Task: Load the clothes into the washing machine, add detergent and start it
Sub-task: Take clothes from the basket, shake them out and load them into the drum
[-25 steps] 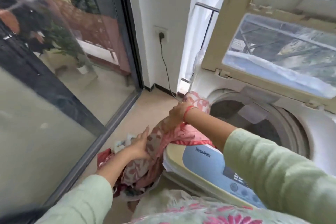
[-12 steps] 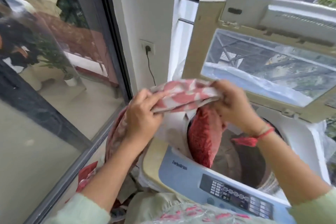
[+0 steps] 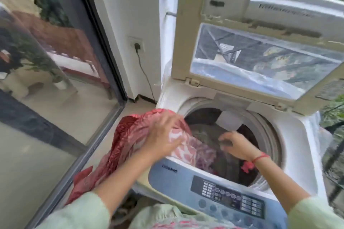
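Observation:
A top-loading washing machine (image 3: 299,135) stands with its lid (image 3: 186,42) raised upright. A red and white patterned cloth (image 3: 128,135) hangs over the drum's left front rim; one end lies inside, the other trails down toward the floor. My left hand (image 3: 162,137) grips the bunched cloth at the rim. Over the drum opening my right hand (image 3: 238,147) hovers with loosely curled fingers and holds nothing that I can see. Dark and grey clothes (image 3: 206,134) lie in the drum below. The blue control panel (image 3: 232,195) runs along the front edge.
A sliding glass door (image 3: 55,72) stands to the left. On the white wall behind, a socket (image 3: 136,45) has a black cord plugged in. More red fabric (image 3: 81,178) lies low beside the machine. Plastic wrap covers the machine's right side (image 3: 323,135).
Both hands came down from holding the cloth stretched above the drum. The cloth's end now lies in the drum, and my right hand has let go of it.

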`<move>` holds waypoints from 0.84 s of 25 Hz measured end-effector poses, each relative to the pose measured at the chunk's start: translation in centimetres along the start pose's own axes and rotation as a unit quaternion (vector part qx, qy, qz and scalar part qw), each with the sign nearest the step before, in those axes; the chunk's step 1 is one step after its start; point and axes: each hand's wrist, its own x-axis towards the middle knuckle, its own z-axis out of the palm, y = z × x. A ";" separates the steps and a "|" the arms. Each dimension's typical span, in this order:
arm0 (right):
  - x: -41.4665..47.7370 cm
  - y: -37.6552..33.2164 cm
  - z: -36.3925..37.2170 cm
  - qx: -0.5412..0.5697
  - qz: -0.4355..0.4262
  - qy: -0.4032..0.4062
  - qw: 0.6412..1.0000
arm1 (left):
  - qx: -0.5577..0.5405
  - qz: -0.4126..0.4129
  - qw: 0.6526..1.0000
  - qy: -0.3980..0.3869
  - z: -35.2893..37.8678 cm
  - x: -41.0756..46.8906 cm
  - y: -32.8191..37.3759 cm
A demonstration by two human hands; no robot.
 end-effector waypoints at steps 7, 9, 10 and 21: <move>4.6 -23.9 -3.0 -0.121 -0.220 0.029 0.968 | 0.114 -0.213 0.952 -0.187 -5.0 -10.3 -19.2; 5.8 -29.0 -0.4 -0.310 -0.183 -0.070 0.930 | 0.129 -0.268 0.926 -0.232 -3.0 -11.3 -21.1; 6.1 -30.6 0.6 -0.356 -0.153 -0.104 0.916 | 0.112 -0.281 0.928 -0.218 -1.9 -11.3 -21.1; -6.8 -14.7 -10.8 0.022 -0.299 0.295 0.907 | 0.085 -0.004 0.962 0.260 -5.7 -4.4 -1.3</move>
